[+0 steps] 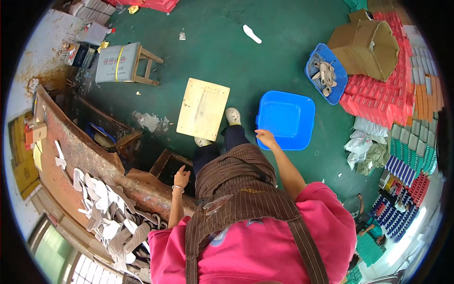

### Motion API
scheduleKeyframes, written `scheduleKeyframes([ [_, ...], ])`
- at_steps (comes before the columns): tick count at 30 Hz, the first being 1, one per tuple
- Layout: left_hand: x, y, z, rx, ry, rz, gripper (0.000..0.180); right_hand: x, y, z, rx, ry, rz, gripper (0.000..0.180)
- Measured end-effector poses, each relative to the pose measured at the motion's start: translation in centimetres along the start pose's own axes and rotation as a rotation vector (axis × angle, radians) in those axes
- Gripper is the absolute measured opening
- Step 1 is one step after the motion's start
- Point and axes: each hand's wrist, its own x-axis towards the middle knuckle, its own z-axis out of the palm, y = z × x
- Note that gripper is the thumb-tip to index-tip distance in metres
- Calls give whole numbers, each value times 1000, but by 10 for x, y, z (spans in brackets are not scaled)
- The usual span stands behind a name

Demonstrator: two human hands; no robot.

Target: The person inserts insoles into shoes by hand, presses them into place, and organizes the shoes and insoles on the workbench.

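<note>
My right hand (266, 138) overlaps the lower left corner of a blue plastic basin (309, 111) in the view. Its index finger points left and nothing shows in it; whether it touches the rim I cannot tell. The basin looks bare inside. My left hand (181, 179), with a bracelet at the wrist, hangs beside the worn workbench edge (142, 182), fingers loosely apart and holding nothing. In front of my feet is a pale wooden square stool top (203, 106), which partly hides my left shoe (202, 141).
White and beige shoe parts (111, 213) are heaped on the bench at left. A padded stool (118, 64) stands beyond. Farther right are a blue tub (336, 71) of beige shoes, a large carton (362, 47) and stacked red boxes (378, 94). A white insole (252, 34) lies on the green floor.
</note>
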Motion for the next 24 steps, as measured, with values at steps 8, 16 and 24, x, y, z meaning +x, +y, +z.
scheduleKeyframes([
  [8, 164, 99, -4, 155, 55, -41, 60, 208, -12, -119, -295, 123, 73, 30],
  [16, 336, 204, 120, -405, -5, -602, 82, 626, 14, -206, -856, 122, -42, 28],
  [24, 337, 319, 106, -361, 361, -651, 102, 909, -12, -197, -818, 164, -156, 29],
])
